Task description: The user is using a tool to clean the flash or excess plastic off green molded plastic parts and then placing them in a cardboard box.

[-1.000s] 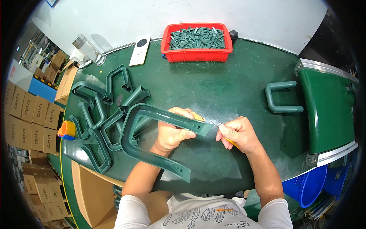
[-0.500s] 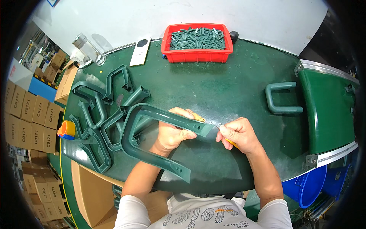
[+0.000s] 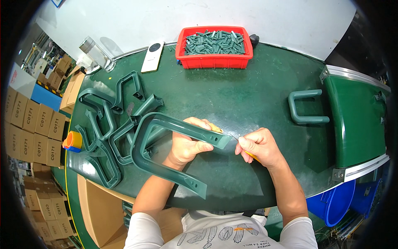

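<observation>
My left hand (image 3: 188, 143) is closed round one arm of a green U-shaped plastic handle (image 3: 146, 155) with holes near its ends. Something yellow (image 3: 215, 128), perhaps a finger cover, shows at a left fingertip. Pinched in my right hand (image 3: 261, 146) is a small yellow-handled tool (image 3: 251, 155) with a thin metal tip; its exact kind is unclear. That tip points at the flat end of the handle, very close to its edge; whether they touch I cannot tell. Several similar green handles (image 3: 108, 118) lie heaped left of my left hand.
At the back stands a red bin (image 3: 215, 62) full of small green pieces. Beside it are a white phone (image 3: 151, 58) and a glass bottle (image 3: 97, 53). One green handle (image 3: 293, 107) lies right, near a raised green panel (image 3: 358, 120). Orange and blue tape rolls (image 3: 74, 141) sit left.
The metal tip in my right hand has shifted very slightly at the handle's end. My left hand and the handle stay in place.
</observation>
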### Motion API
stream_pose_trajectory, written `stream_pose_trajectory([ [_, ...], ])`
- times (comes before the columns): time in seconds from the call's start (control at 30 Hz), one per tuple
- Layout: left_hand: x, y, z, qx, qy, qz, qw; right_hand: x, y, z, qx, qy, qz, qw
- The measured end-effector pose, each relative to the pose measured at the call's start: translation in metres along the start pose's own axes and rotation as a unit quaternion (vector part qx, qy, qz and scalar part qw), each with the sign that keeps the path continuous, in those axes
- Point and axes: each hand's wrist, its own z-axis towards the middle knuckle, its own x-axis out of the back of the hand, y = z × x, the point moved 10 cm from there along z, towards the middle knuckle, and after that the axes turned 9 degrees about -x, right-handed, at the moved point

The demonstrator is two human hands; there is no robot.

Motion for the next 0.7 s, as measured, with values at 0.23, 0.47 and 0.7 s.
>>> stream_pose_trajectory([
  [0.23, 0.006, 0.001, -0.001, -0.011, 0.021, 0.049, 0.999, -0.013, -0.014, -0.004, 0.057, -0.045, -0.099, 0.992],
  [0.47, 0.009, 0.019, 0.009, -0.067, 0.006, 0.264, 0.962, -0.007, -0.033, -0.008, 0.132, 0.051, -0.271, 0.952],
  [0.7, 0.04, 0.016, 0.002, -0.013, 0.127, 0.317, 0.94, -0.016, -0.037, -0.012, 0.186, 0.114, -0.389, 0.895],
])
